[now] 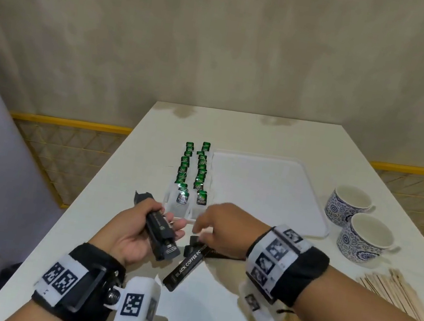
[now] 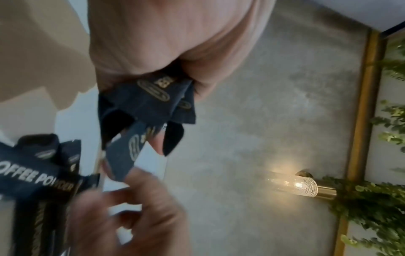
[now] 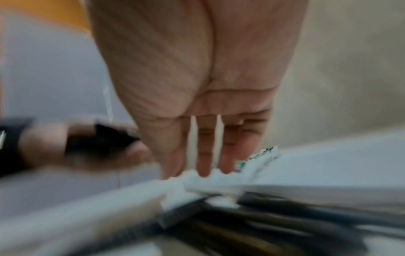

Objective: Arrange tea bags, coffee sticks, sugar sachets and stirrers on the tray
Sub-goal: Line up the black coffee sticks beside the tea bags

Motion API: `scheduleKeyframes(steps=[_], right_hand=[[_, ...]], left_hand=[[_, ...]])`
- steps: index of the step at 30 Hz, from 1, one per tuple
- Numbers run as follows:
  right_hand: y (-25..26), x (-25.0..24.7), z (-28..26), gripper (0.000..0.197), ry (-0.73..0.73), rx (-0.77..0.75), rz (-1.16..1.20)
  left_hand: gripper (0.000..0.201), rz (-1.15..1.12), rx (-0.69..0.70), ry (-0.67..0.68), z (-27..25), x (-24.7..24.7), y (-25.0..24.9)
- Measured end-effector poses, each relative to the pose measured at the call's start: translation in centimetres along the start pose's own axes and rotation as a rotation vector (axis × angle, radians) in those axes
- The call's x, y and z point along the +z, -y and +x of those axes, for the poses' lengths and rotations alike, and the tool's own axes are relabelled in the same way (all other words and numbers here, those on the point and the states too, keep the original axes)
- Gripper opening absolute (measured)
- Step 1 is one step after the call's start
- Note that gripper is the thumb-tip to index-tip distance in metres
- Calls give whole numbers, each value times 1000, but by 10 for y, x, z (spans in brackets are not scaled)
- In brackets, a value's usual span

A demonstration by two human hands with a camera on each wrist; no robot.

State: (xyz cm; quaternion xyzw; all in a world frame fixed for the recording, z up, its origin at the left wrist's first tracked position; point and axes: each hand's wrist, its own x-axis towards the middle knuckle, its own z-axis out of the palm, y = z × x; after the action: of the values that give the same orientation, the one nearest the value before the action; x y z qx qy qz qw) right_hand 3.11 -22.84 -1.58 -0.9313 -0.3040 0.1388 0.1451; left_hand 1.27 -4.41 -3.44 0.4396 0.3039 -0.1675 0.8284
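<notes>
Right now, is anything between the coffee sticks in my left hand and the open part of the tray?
Yes. The left hand grips a bundle of coffee sticks; two rows of tea bags along the tray's left side lie on that path, and the right hand hovers near its front corner. The tray's middle is bare.

I see my left hand (image 1: 139, 228) palm-up, near the front-left corner of the tray (image 1: 318, 202), fingers curled round a bundle of black coffee sticks (image 1: 162, 231) — a firm grip. My right hand (image 1: 225, 225) hangs just right of that bundle, palm down, fingers extended and relaxed, holding nothing. Both wrists wear marker-printed bands — forearms bare.
</notes>
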Motion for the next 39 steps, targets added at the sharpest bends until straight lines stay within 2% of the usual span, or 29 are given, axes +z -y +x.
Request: scheduleKeyframes(steps=[3, 5, 7, 11, 16, 20, 24, 25, 28, 32, 35, 39], right_hand=[[-6, 18, 0, 27, 145, -81, -363], [-9, 24, 2, 27, 118, -108, -446], [-10, 26, 2, 24, 78, -117, -429], [-8, 26, 5, 19, 112, -80, -398], [-13, -8, -2, 13, 47, 84, -358], [-24, -19, -8, 17, 120, 187, -539], [-30, -14, -10, 12, 206, 234, -567], [-31, -12, -10, 14, 198, 232, -543], [-33, -8, -10, 44, 212, 251, -472], [-31, -1, -4, 57, 216, 211, -488], [-27, -2, -1, 55, 213, 173, -502], [-18, -7, 2, 47, 314, 161, -514]], left_hand=[[17, -13, 23, -37, -4, -3, -2], [19, -19, 21, -54, -5, -3, -3], [21, -17, 26, -49, -7, -3, -4], [20, -6, 25, -35, -11, -2, -4], [20, -1, 33, -24, -13, -2, -4], [18, 0, 35, -22, -16, -4, -3], [20, 14, 35, -15, -18, -2, -3], [20, 17, 36, -14, -18, -1, -3], [19, 18, 37, -7, -20, -2, -4], [20, 18, 36, 4, -21, 0, -3], [21, 21, 36, 17, -22, 0, -1], [20, 16, 42, 15, -22, -2, -2]])
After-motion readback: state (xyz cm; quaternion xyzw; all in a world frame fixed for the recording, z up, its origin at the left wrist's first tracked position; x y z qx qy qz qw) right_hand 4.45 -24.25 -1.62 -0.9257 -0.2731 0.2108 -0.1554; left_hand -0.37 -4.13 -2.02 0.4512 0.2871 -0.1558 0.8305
